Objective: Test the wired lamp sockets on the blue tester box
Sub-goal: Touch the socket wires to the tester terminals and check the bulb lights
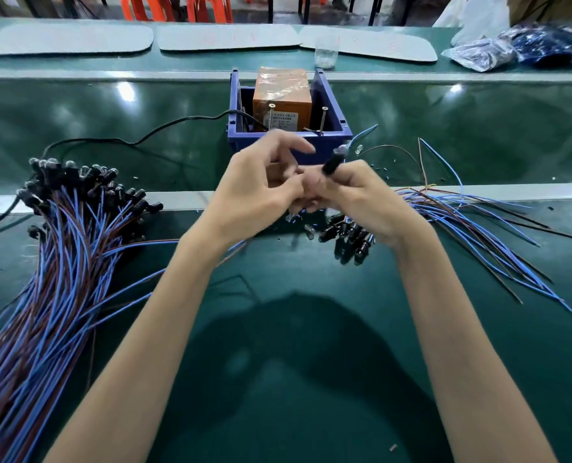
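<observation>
**Socket in hand, just short of the tester: snags and blind spots**

Along the bench's left edge, a big bundle of wired sockets (77,208) fans toward the near-left corner. Nothing shows whether these have been tested. A black power cord (164,128) runs from the left edge to the blue tester box (288,135), which stands at mid-bench just beyond the metal rail (87,198). A forearm catching that cord could drag the box askew.

The left hand (258,192) hovers over the rail with its fingers curled and its tips meeting the other hand. Blur hides whether it pinches a wire or a bulb, so I cannot tell. Inside the box sits an orange block (283,91) with a screw-like post (323,118) beside it. The box's near wall and the hands cover the post's base and any wiring.

The right hand (364,198) grips the held socket (333,163), whose black body pokes up from the fist close to the box's near wall. Its leads are hidden behind the fingers. If the bare ends cross on the post, or a fingertip strays onto it, a short or a shock seems likely.

Under that wrist lies a small heap of sockets (348,235), and a loose glass bulb (308,231) could roll away. The loose leads (478,222) spreading to the right edge could tangle with whatever gets lifted.
</observation>
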`<state>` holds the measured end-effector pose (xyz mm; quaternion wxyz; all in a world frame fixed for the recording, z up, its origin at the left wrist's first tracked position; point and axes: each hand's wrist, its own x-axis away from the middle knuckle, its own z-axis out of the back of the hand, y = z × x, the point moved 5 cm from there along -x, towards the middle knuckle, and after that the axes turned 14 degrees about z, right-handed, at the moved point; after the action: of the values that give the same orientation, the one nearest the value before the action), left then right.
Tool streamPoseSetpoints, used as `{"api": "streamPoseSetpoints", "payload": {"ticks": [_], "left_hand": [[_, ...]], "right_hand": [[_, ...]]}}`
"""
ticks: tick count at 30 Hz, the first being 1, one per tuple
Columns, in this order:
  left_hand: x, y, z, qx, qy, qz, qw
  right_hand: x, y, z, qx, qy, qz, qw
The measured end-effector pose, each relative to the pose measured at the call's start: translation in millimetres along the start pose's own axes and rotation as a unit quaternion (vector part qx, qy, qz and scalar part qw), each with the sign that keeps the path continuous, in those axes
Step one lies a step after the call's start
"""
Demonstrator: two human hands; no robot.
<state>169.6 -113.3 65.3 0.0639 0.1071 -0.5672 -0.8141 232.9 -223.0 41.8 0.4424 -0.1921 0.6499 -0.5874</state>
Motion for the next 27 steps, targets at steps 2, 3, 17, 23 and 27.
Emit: {"api": "streamPoseSetpoints", "payload": {"ticks": [2,3,17,23,27], "left_hand": [[-0.6,-0.5,3.7,0.063,-0.002,0.028,0.998],[-0.8,-1.3,2.9,0.086,-0.022,0.051,0.995],[-2.2,-56.3,-15.5,0.699,0.21,0.314,0.607],[-8.1,-33.3,-12.3,0.475,0.088,0.292,0.825],[-4.6,-19.9,-31.5,0.233,-0.036,0.291,0.927]], "right_hand": [[-3.4,-3.0,12.9,-0.033,0.1,0.023,0.994],[-3.8,-4.3,19.6,-0.023,0.143,0.033,0.989],[8.6,-37.4,36.2,0.005,0.159,0.029,0.987],[12.3,-33.0,48.5,0.123,0.18,-0.016,0.976],[12.0,-25.2,41.5,0.136,0.146,-0.064,0.978]]}}
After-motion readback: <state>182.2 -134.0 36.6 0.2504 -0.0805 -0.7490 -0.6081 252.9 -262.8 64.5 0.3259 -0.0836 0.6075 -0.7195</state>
